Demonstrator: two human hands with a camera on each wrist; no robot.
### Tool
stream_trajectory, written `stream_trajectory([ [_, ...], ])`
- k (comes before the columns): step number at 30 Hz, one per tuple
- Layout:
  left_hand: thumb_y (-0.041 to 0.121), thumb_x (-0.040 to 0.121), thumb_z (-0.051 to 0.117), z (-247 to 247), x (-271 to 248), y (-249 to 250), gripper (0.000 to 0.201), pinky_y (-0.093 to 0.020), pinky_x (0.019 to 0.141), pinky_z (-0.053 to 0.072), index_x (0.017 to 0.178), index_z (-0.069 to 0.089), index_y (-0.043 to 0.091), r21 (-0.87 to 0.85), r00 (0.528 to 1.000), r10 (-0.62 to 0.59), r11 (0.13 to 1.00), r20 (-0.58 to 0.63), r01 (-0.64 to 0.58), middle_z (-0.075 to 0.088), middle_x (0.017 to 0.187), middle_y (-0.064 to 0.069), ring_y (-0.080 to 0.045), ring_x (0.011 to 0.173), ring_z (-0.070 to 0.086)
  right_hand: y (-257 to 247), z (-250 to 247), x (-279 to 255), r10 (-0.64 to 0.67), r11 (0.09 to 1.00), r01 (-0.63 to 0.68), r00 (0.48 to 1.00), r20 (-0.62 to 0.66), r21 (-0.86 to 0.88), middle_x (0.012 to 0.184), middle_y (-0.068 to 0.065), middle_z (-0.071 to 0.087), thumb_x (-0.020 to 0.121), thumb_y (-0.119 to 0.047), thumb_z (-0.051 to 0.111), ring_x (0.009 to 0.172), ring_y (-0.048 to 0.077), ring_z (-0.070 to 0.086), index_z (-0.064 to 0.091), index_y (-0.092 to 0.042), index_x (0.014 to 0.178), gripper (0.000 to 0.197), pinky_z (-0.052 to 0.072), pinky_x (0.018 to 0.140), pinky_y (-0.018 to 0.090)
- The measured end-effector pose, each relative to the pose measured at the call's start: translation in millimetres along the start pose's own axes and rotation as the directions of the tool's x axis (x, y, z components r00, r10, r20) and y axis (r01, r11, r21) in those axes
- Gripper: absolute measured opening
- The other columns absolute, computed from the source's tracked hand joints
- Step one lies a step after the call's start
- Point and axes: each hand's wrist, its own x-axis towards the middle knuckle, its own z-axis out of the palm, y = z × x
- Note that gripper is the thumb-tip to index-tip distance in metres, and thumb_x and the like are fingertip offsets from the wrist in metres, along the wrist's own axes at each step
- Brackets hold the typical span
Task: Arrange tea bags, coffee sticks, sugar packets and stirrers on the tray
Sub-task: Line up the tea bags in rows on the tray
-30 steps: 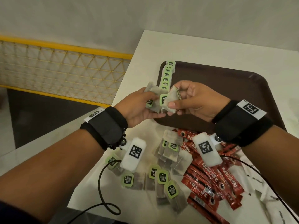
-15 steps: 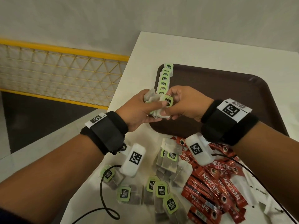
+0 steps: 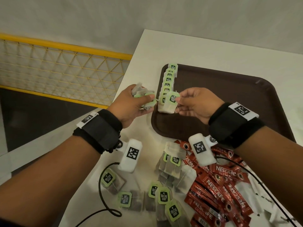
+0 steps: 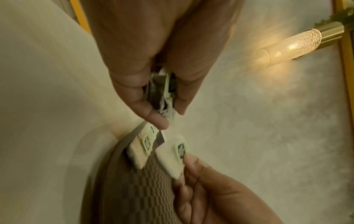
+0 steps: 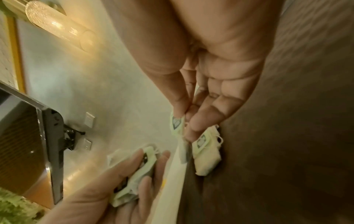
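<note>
A dark brown tray (image 3: 229, 95) lies on the white table (image 3: 205, 51). A row of green-tagged tea bags (image 3: 169, 79) runs down its left edge. My left hand (image 3: 131, 104) grips a bunch of tea bags (image 3: 144, 99) just left of the tray; the same bunch (image 4: 166, 94) shows between its fingers in the left wrist view. My right hand (image 3: 196, 104) pinches one tea bag (image 3: 168, 104) by its green tag at the near end of the row, also seen as a tea bag (image 5: 177, 124) in the right wrist view.
Loose tea bags (image 3: 164, 194) lie on the table near me. Red coffee sticks (image 3: 218, 185) are piled at the right, with white packets (image 3: 249, 190) beside them. A black cable (image 3: 105, 210) loops by the front. A yellow mesh railing (image 3: 57, 71) stands to the left.
My hands have drawn apart: the right hand pulled one tea bag out of the left hand's bunch and carried it right, over the near end of the row on the tray.
</note>
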Motion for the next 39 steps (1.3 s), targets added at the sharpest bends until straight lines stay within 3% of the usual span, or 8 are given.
stream_trajectory([
  [6,0.004,0.089,0.07,-8,0,-1,0.052,-0.03,0.073,0.058,0.134,0.044,-0.005,-0.006,0.999,-0.023,1.0,-0.042,0.023,0.062,0.114,-0.012,-0.033,0.106,0.068,9,13,5,0.158,0.977,-0.143,0.984,0.085,-0.158,0.084,0.012,0.067,0.092,-0.01,0.062,0.064,0.017,0.067,0.06,-0.007,0.104,0.012,0.053,0.056,0.023],
  [15,0.007,0.089,0.07,-11,-8,-4,0.051,-0.029,0.073,0.058,0.133,0.046,-0.004,-0.008,0.999,-0.044,0.999,-0.026,0.044,0.064,0.113,-0.013,-0.031,0.108,0.069,-8,36,19,0.236,0.929,-0.237,0.971,-0.039,-0.283,0.082,0.014,0.064,0.095,-0.012,0.059,0.069,0.02,0.063,0.056,-0.006,0.097,0.007,0.049,0.062,0.025],
  [22,0.0,0.093,0.061,-11,-12,0,0.035,-0.036,0.082,0.06,0.125,0.048,0.003,-0.078,0.992,-0.12,0.989,0.047,0.123,0.062,0.124,-0.02,-0.037,0.117,0.063,-13,43,23,0.373,0.841,-0.367,0.925,-0.064,-0.398,0.073,0.009,0.06,0.1,-0.024,0.05,0.064,0.014,0.057,0.049,-0.006,0.079,0.027,0.045,0.057,0.021],
  [27,-0.006,0.093,0.053,-8,-14,-4,0.04,-0.042,0.087,0.059,0.132,0.044,-0.001,-0.046,0.995,-0.094,0.994,0.021,0.095,0.059,0.124,-0.02,-0.037,0.114,0.064,-13,33,17,0.217,0.903,-0.241,0.97,-0.107,-0.357,0.072,0.009,0.059,0.096,-0.026,0.057,0.068,0.019,0.053,0.055,-0.005,0.091,0.021,0.046,0.066,0.027],
  [30,-0.006,0.092,0.057,-6,-14,-6,0.037,-0.041,0.085,0.059,0.127,0.047,0.001,-0.046,0.998,-0.051,0.998,0.023,0.052,0.06,0.123,-0.021,-0.03,0.102,0.069,-17,33,3,0.083,0.974,-0.088,0.996,-0.029,-0.21,0.076,0.007,0.058,0.093,-0.035,0.062,0.06,0.014,0.049,0.06,-0.006,0.101,0.03,0.043,0.055,0.024],
  [33,-0.005,0.092,0.06,-2,-14,-6,0.038,-0.037,0.085,0.058,0.128,0.048,-0.004,-0.024,0.998,-0.004,1.0,0.056,0.005,0.063,0.117,-0.019,-0.027,0.1,0.068,-19,39,-9,-0.006,0.971,0.023,0.997,0.072,-0.24,0.077,0.005,0.059,0.085,-0.043,0.069,0.058,0.012,0.048,0.066,-0.007,0.095,0.038,0.04,0.049,0.022],
  [36,-0.002,0.09,0.065,3,-14,-4,0.046,-0.036,0.084,0.058,0.132,0.046,-0.004,-0.034,0.998,0.003,0.999,0.058,-0.001,0.064,0.124,-0.021,-0.03,0.104,0.069,-16,41,-9,-0.102,0.947,0.099,0.995,0.007,-0.306,0.071,0.007,0.061,0.083,-0.031,0.074,0.06,0.013,0.052,0.066,-0.01,0.081,0.023,0.044,0.052,0.025],
  [39,0.004,0.091,0.067,6,-15,-3,0.05,-0.035,0.083,0.058,0.135,0.043,-0.003,-0.027,0.998,-0.003,1.0,0.069,0.004,0.06,0.127,-0.023,-0.027,0.099,0.068,-14,38,-9,-0.13,0.977,0.12,0.991,-0.042,-0.177,0.079,0.009,0.065,0.084,-0.016,0.073,0.07,0.016,0.059,0.063,-0.013,0.078,0.012,0.049,0.058,0.026],
])
